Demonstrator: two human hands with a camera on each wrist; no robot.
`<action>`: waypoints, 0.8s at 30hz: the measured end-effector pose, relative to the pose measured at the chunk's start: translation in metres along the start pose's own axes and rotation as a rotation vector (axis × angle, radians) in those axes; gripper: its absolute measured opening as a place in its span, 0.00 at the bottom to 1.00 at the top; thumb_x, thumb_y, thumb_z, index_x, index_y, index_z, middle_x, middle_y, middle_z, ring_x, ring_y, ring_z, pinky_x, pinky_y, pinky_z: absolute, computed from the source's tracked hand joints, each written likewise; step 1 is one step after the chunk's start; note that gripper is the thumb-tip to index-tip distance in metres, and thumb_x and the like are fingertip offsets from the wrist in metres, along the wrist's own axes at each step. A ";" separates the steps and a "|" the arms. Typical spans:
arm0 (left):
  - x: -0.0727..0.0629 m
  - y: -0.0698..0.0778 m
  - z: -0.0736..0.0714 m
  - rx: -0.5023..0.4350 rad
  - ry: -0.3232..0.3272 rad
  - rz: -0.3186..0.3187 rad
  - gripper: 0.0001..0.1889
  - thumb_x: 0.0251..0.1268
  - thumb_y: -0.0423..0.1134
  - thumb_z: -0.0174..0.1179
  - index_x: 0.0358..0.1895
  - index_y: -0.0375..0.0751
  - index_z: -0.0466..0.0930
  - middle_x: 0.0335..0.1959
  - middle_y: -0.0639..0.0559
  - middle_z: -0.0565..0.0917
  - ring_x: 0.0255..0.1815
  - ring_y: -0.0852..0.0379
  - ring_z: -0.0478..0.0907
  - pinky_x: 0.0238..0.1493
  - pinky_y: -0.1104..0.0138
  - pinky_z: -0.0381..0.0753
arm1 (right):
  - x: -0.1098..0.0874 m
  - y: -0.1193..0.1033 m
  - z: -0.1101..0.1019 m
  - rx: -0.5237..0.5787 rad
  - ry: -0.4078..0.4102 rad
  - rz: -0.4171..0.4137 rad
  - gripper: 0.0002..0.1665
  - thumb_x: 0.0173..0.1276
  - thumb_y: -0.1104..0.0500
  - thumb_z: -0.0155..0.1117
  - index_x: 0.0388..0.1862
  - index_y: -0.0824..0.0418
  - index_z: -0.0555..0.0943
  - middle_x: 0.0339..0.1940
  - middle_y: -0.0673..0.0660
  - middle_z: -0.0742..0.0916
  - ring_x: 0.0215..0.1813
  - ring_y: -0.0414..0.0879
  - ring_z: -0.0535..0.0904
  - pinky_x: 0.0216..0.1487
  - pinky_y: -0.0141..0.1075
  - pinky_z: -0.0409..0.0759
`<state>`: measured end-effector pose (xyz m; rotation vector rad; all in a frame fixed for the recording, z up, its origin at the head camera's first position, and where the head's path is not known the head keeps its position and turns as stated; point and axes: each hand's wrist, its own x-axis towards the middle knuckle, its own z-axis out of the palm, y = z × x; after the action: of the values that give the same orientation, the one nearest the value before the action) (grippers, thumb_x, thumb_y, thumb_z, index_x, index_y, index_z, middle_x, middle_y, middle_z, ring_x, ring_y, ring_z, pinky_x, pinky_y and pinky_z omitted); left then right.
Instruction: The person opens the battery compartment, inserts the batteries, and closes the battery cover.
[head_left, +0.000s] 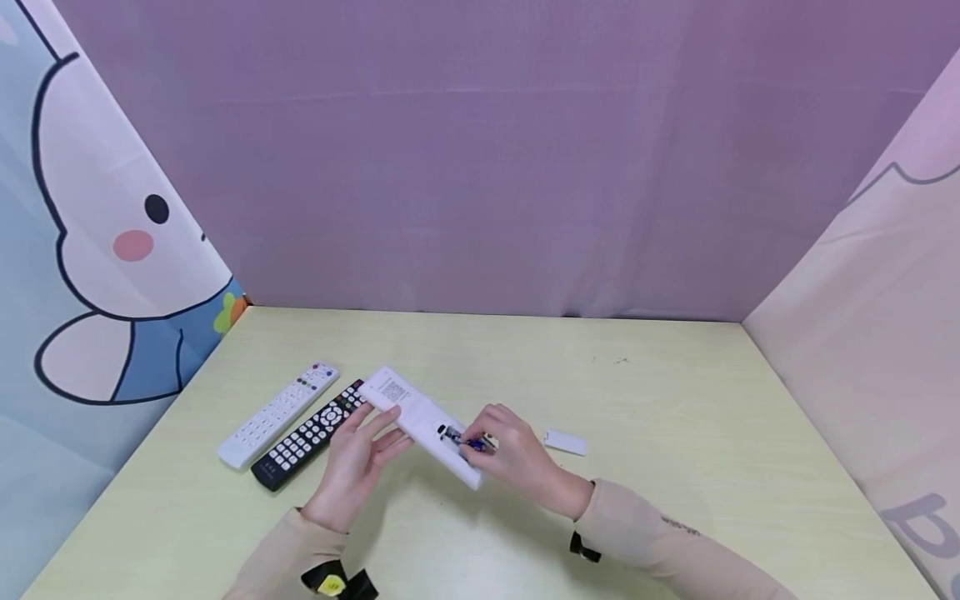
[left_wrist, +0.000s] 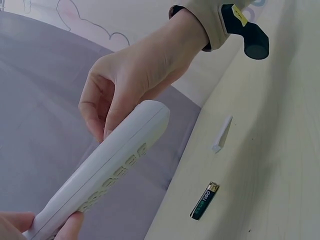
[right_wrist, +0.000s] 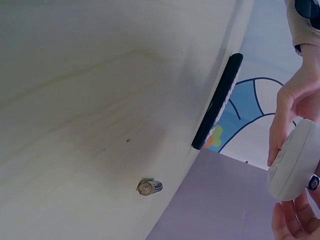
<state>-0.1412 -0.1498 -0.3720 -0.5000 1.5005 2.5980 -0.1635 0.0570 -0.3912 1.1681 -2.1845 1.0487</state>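
Observation:
My left hand (head_left: pixel 351 473) grips a white remote control (head_left: pixel 408 410) by its edges, its back turned up and raised above the table. The battery compartment near its lower end is uncovered. At that compartment my right hand (head_left: pixel 517 457) pinches a dark blue battery (head_left: pixel 480 445) between thumb and fingers. In the right wrist view the end of a battery (right_wrist: pixel 313 182) shows beside the remote. Another battery (left_wrist: pixel 204 201), dark with a gold end, lies on the table in the left wrist view. The small white battery cover (head_left: pixel 566 442) rests just beyond the right hand.
Left of the hands, a black remote control (head_left: pixel 307 435) and a second white remote control (head_left: pixel 277 415) lie side by side on the pale table (head_left: pixel 675 400). A purple curtain (head_left: pixel 480 167) stands behind the table, with printed cloths at both sides.

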 end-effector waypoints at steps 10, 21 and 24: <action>0.001 0.000 0.002 -0.002 0.004 -0.001 0.29 0.60 0.26 0.47 0.66 0.38 0.52 0.42 0.49 0.76 0.35 0.55 0.81 0.47 0.64 0.78 | -0.001 0.000 0.002 0.015 -0.019 0.044 0.08 0.47 0.67 0.68 0.26 0.61 0.78 0.27 0.51 0.76 0.32 0.39 0.71 0.32 0.19 0.75; 0.001 0.000 0.000 -0.002 -0.002 -0.005 0.29 0.60 0.25 0.47 0.65 0.37 0.52 0.39 0.51 0.78 0.35 0.54 0.81 0.48 0.63 0.78 | -0.003 0.004 -0.018 0.294 -0.155 0.380 0.08 0.56 0.64 0.64 0.36 0.62 0.80 0.35 0.54 0.81 0.35 0.45 0.76 0.37 0.34 0.80; 0.001 0.001 0.000 0.000 -0.003 -0.004 0.29 0.60 0.25 0.47 0.65 0.37 0.52 0.39 0.51 0.78 0.35 0.54 0.81 0.47 0.63 0.78 | -0.006 0.009 -0.024 0.391 -0.214 0.459 0.11 0.56 0.65 0.62 0.40 0.66 0.79 0.39 0.59 0.81 0.38 0.48 0.77 0.41 0.36 0.80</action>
<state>-0.1423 -0.1506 -0.3719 -0.4987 1.4978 2.5945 -0.1666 0.0820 -0.3845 0.9857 -2.5665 1.6708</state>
